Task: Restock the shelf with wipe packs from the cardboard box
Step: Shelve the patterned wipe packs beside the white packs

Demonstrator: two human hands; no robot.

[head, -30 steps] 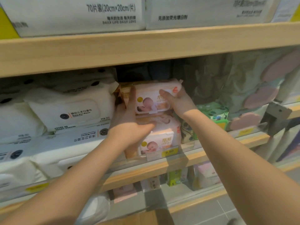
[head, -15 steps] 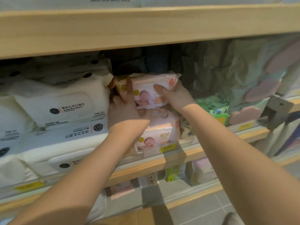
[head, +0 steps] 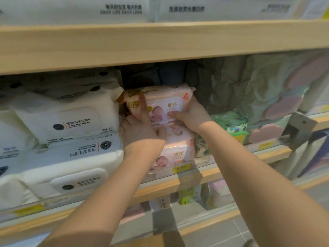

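A: Wipe pack (head: 165,102), pink, printed with a baby photo: state its position.

B: Middle shelf (head: 210,172), top of a pink stack. It rests on a second pink pack (head: 175,148) of the same print, which stands behind the clear front rail with a yellow price label (head: 181,168).

A: Left hand (head: 140,131)?

B: On the left part of the upper pack. The index finger lies straight up across the pack's face, the thumb is tucked under its lower front edge, and the other fingers (head: 127,122) curl at the pack's left end. The hand holds that pack.

A: Right hand (head: 193,116)?

B: It holds the right end of the same pack. The thumb presses the front face near the flip lid; the remaining fingers wrap behind and cannot be seen.

A: Adjacent stock?

B: Just left of the pink stack, touching it, are large white wipe packs (head: 65,122) stacked several high. Just right stands a green floral pack (head: 229,122). Crumpled clear plastic fills the space behind and farther right.

A: Other levels?

B: A wooden shelf board (head: 160,43) above carries white packs with dark lettering. Below the middle shelf, small packs are visible but blurred.
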